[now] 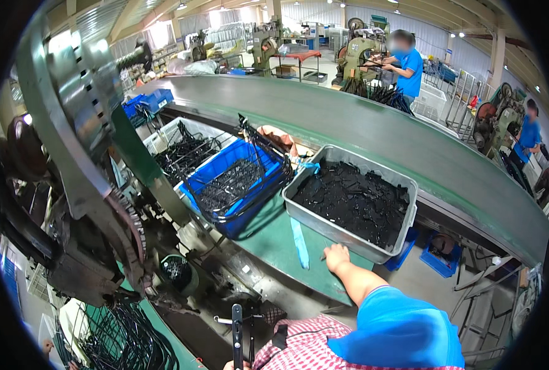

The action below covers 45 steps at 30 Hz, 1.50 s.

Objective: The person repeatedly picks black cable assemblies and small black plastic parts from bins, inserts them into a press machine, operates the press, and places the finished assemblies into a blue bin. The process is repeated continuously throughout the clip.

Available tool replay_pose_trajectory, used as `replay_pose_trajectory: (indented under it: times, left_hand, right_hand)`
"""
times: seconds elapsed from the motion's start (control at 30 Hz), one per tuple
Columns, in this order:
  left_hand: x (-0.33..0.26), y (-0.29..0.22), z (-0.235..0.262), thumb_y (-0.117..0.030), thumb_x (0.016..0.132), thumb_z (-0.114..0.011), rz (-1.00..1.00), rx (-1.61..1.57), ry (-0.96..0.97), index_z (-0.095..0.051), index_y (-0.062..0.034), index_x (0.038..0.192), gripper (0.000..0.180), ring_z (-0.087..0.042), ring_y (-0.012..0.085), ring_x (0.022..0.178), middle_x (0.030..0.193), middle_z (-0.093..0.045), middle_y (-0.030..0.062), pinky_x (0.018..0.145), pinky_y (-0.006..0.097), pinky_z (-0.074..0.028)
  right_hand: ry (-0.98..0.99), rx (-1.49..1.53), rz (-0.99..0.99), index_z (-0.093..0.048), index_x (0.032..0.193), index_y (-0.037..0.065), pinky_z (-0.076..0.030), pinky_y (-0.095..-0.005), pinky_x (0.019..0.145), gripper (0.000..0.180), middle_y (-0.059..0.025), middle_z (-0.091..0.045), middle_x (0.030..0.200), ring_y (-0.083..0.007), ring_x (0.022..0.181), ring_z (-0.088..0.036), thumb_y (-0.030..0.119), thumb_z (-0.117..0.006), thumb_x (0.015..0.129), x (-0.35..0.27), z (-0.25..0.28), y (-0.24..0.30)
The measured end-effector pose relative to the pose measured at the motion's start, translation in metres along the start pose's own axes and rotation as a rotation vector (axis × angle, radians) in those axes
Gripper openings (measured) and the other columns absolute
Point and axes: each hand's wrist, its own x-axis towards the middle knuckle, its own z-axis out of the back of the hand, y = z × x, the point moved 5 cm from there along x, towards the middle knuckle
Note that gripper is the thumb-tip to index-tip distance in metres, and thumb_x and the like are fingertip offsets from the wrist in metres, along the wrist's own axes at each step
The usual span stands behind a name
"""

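Resting on the green table [274, 246], the right hand [336, 255] lies palm down with fingers loosely curled, gripping nothing, just in front of the grey metal tub [348, 231] heaped with small black parts [351, 200]. A blue strip [299, 242] lies on the table just left of that hand. Left of the tub stands a blue crate [237, 161] with black wire pieces, and beyond it a white basket [169, 132]. At the lower edge, well below the tub, the left hand [230, 365] closes on a black rod [237, 333] held upright; most of that hand is cut off.
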Motion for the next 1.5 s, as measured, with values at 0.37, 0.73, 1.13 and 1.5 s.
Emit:
replay_pose_trajectory:
  times: [0.37, 0.73, 1.13, 1.5]
  left_hand:
    - [-0.024, -0.006, -0.12, -0.043, 0.073, -0.07, 0.076, 0.059, 0.236, -0.043, 0.0018, 0.12, 0.071, -0.051, 0.0128, 0.089, 0.098, -0.055, 0.0076, 0.081, 0.027, -0.041]
    - [-0.057, 0.033, -0.17, -0.044, 0.073, -0.072, -0.058, -0.064, 0.193, -0.043, 0.003, 0.121, 0.073, -0.051, 0.0093, 0.086, 0.098, -0.055, 0.0044, 0.078, 0.025, -0.042]
    - [-0.065, 0.06, -0.176, -0.043, 0.078, -0.068, 0.027, -0.027, 0.146, -0.047, 0.0006, 0.117, 0.062, -0.042, 0.0053, 0.076, 0.087, -0.049, -0.0021, 0.066, 0.021, -0.036]
    - [-0.062, 0.095, -0.165, -0.019, 0.086, -0.056, -0.082, 0.013, -0.141, -0.053, -0.0005, 0.115, 0.035, -0.051, 0.0122, 0.09, 0.097, -0.057, 0.0032, 0.083, 0.026, -0.042]
  right_hand:
    - [0.292, 1.735, 0.266, -0.05, 0.089, 0.006, -0.034, -0.0224, 0.042, 0.017, 0.0001, -0.048, 0.065, -0.0076, 0.047, -0.042, 0.01, -0.065, 0.082, -0.092, 0.142, 0.028]
    - [0.1, 1.336, 0.915, -0.057, 0.087, 0.002, -0.038, -0.0198, 0.052, 0.013, 0.0012, -0.056, 0.067, -0.003, 0.058, -0.05, 0.005, -0.066, 0.079, -0.193, 0.252, 0.016]
    - [0.129, 0.126, 1.457, -0.052, 0.088, 0.004, -0.048, -0.0403, 0.056, 0.017, -0.0126, -0.061, 0.067, -0.0321, 0.066, -0.063, 0.01, -0.061, 0.075, -0.228, 0.317, 0.079]
    - [0.417, -0.139, 1.482, -0.052, 0.09, 0.002, -0.05, -0.0469, 0.06, 0.046, -0.0167, -0.063, 0.07, -0.0377, 0.07, -0.064, 0.047, -0.054, 0.086, -0.234, 0.233, 0.131]
